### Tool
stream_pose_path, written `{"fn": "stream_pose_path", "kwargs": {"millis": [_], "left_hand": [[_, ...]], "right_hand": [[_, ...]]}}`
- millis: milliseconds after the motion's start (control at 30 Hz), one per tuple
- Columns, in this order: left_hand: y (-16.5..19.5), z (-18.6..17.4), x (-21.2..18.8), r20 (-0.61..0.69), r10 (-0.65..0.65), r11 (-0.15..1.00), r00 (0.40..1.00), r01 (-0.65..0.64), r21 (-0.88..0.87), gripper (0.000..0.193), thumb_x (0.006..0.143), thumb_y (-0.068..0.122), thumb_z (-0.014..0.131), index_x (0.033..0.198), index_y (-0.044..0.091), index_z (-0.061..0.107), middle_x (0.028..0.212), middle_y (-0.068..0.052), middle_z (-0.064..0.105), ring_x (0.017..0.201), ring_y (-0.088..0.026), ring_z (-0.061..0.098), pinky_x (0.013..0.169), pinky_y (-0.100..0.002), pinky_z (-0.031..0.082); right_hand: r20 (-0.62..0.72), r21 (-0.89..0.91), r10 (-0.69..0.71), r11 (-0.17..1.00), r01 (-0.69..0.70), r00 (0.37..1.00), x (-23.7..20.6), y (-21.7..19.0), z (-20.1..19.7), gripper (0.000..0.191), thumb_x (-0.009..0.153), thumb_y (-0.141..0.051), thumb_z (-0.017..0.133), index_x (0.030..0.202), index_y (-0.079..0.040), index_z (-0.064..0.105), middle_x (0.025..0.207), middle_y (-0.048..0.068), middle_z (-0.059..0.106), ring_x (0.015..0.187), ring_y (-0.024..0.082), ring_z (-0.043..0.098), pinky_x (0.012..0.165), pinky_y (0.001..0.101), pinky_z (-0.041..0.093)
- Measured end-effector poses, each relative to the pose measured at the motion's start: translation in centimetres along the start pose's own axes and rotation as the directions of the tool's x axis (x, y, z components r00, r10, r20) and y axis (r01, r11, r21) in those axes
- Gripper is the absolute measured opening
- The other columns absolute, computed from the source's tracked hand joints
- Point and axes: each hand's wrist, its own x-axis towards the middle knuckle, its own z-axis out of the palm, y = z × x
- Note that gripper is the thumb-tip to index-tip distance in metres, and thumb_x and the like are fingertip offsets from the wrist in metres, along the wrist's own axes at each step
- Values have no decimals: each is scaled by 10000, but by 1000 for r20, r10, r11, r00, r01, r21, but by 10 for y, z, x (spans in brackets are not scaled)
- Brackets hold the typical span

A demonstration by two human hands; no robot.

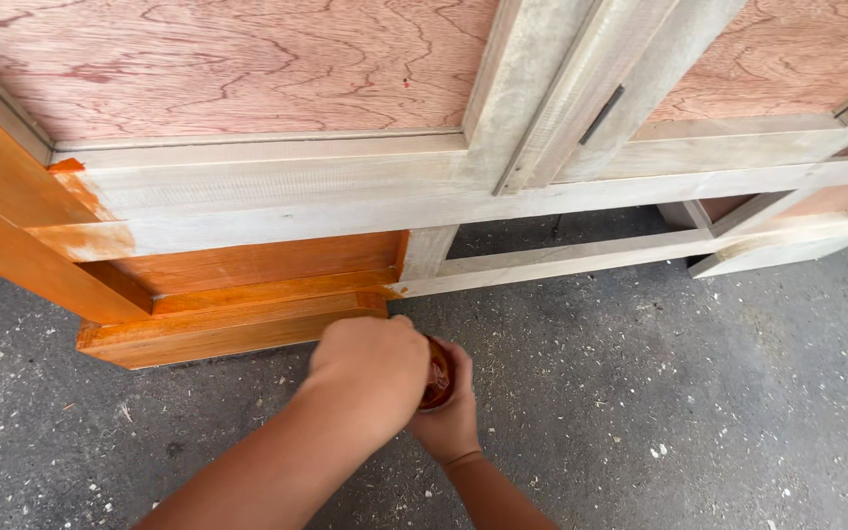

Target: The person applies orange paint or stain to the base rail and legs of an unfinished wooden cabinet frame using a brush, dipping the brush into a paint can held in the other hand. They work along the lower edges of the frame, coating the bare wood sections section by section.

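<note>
My left hand [367, 361] reaches in from the lower left, fingers curled, and covers the top of a small round reddish-brown container [438, 374]. My right hand [450, 424] cups the same container from below and behind. Most of the container is hidden between the two hands. They sit just above the grey floor, in front of the lower rail of a wooden door-like frame [277, 186]. The frame's left lower part [247, 270] is stained glossy orange. The rest is pale bare wood with reddish plywood panels [218, 59].
The frame stands on a rough grey concrete floor [660, 393] speckled with sawdust and chips. Bare pale rails [561, 257] run to the right, with an open gap under them. An orange-stained stile [12, 226] slants along the left edge.
</note>
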Motion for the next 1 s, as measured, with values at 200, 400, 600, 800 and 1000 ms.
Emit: {"fn": "stream_pose_path", "kwargs": {"millis": [200, 400, 600, 800, 1000], "left_hand": [[17, 26, 35, 135, 18, 997, 991, -28, 70, 213, 864, 142, 715, 1062, 119, 790, 1156, -70, 738, 1063, -263, 710, 770, -376, 590], [5, 48, 34, 31, 9, 999, 999, -10, 48, 229, 862, 138, 714, 1082, 100, 763, 1174, -94, 701, 1070, -279, 703, 792, -416, 593], [-69, 28, -17, -82, -90, 974, 993, 71, -216, 243, 843, 293, 744, 1019, 128, 779, 1029, -90, 727, 989, -308, 694, 814, -450, 549], [-137, 68, -45, 133, -193, 258, 972, 181, -949, 356, 912, 301, 698, 1242, 176, 744, 673, -3, 613, 541, -92, 527, 490, -253, 449], [-148, 108, -21, 124, -294, -101, 948, 98, -990, 353, 945, 265, 668, 1247, 96, 741, 663, 8, 551, 483, -72, 415, 427, -233, 315]], "right_hand": [[-13, -83, 66, 994, -67, 998, -6, -18, 14, 970, 669, -92, 940, 1436, -103, 347, 1354, 90, 609, 1251, 194, 607, 1025, 351, 526], [21, 25, 43, 999, -43, 999, -3, -29, 22, 900, 714, -92, 915, 1434, -75, 374, 1373, 105, 606, 1277, 209, 604, 1065, 355, 519], [-89, -154, 81, 984, -94, 993, 10, -42, 24, 1005, 574, -26, 936, 1383, -111, 346, 1296, 105, 591, 1225, 208, 602, 1043, 348, 523], [-16, 83, 82, 993, -80, 997, 18, -52, 30, 1003, 589, -3, 905, 1395, -107, 318, 1365, 128, 545, 1278, 235, 580, 1081, 394, 525], [-35, 45, 102, 994, -100, 994, 16, -59, 32, 1021, 565, -4, 918, 1386, -114, 320, 1349, 126, 541, 1265, 244, 593, 1061, 399, 537]]}}
